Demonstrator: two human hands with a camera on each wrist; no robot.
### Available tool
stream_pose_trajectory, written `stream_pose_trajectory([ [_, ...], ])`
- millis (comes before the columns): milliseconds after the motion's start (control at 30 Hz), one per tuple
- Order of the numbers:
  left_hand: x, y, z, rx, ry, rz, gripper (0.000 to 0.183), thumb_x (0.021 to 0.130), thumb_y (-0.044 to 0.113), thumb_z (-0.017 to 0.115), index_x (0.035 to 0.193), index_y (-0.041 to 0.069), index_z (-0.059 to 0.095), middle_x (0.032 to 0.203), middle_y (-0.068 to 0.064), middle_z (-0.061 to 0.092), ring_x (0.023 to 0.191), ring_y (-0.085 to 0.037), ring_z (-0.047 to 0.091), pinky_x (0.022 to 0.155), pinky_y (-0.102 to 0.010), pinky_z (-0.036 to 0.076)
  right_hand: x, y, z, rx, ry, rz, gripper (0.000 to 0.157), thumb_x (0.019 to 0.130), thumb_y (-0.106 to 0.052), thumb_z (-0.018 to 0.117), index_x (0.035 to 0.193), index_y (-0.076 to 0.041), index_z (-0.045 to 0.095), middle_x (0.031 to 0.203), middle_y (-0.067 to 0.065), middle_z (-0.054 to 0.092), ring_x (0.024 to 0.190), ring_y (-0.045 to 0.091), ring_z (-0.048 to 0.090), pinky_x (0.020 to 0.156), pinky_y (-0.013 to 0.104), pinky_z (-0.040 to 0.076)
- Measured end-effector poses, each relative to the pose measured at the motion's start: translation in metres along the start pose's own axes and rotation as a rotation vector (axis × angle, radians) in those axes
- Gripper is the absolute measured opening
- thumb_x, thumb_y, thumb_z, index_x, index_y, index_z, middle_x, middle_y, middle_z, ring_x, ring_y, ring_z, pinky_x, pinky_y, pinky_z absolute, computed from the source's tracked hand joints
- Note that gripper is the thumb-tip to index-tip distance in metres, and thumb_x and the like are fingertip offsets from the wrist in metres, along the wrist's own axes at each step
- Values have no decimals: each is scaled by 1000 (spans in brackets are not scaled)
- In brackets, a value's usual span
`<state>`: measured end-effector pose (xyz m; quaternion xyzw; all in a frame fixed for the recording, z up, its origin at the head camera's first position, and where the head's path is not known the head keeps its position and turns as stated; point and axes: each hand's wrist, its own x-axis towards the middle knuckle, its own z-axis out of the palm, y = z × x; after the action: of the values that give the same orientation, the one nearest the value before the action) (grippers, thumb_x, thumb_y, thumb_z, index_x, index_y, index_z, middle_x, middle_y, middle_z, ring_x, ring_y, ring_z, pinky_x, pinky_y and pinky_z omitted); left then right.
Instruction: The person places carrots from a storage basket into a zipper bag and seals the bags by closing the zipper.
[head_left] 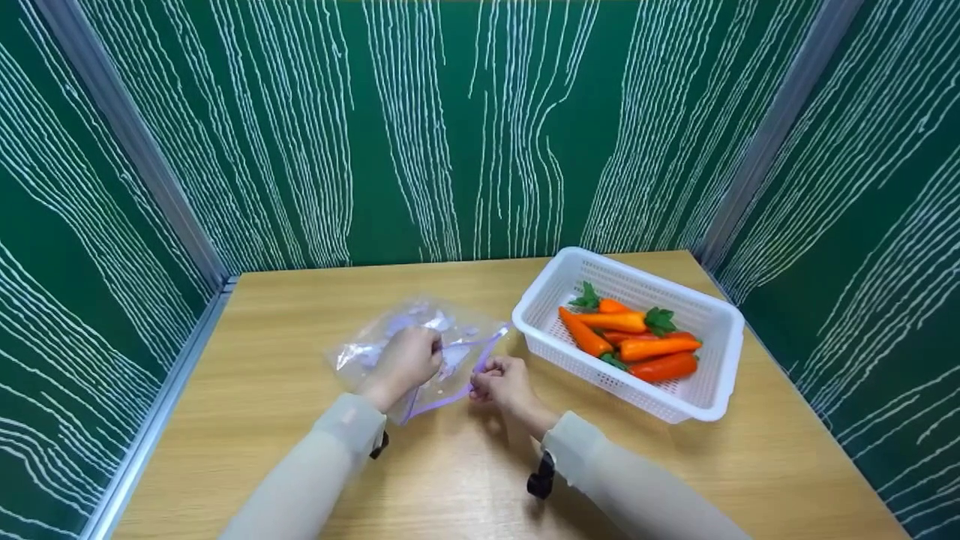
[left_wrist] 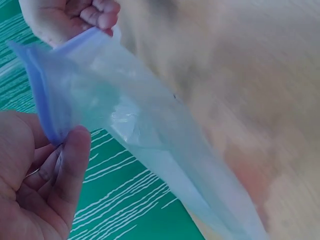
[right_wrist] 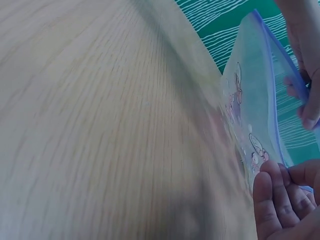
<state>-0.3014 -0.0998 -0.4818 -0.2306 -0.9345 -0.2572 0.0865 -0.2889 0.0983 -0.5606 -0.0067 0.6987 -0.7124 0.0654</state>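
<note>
A clear plastic zip bag (head_left: 390,326) with purple edging and printed figures lies over the middle of the table, its mouth spread apart. My left hand (head_left: 409,360) pinches one side of the purple rim between thumb and fingers; the left wrist view shows this hand (left_wrist: 45,180) at close range. On the opposite side of the mouth, my right hand (head_left: 506,386) pinches the rim, as the right wrist view of the hand (right_wrist: 287,200) confirms. No contents can be made out inside the bag (left_wrist: 145,125).
To the right stands a white perforated plastic basket (head_left: 547,345), close to the bag's corner. It holds several orange and red carrot- or pepper-like vegetables (head_left: 660,347), some with green leafy tops. Green walls (head_left: 480,135) with white wavy lines enclose the wooden table (head_left: 262,360) behind and at both sides.
</note>
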Motion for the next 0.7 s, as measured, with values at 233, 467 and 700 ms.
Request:
stream_pose_trajectory([
  [233,3,0,-10,12,98,-6,12,90,-2,71,79,2,74,74,-10,73,62,-16,56,61,-38,58,-4,0,1,-62,27,14,14,91,15,65,86,2,65,70,7,73,58,13,68,60,31,65],
  [467,5,-4,-24,4,181,-30,15,89,-3,68,75,2,69,70,-11,70,60,-18,56,59,-36,56,-8,-2,0,-184,35,15,19,88,13,63,79,-4,63,69,4,68,60,13,67,59,28,63],
  [700,6,-6,-30,-9,212,-71,21,90,-4,66,71,4,62,65,-8,61,60,-17,50,56,-32,45,-12,0,-3,-169,68,-1,20,94,9,61,81,-6,59,67,4,65,57,12,64,54,25,58],
])
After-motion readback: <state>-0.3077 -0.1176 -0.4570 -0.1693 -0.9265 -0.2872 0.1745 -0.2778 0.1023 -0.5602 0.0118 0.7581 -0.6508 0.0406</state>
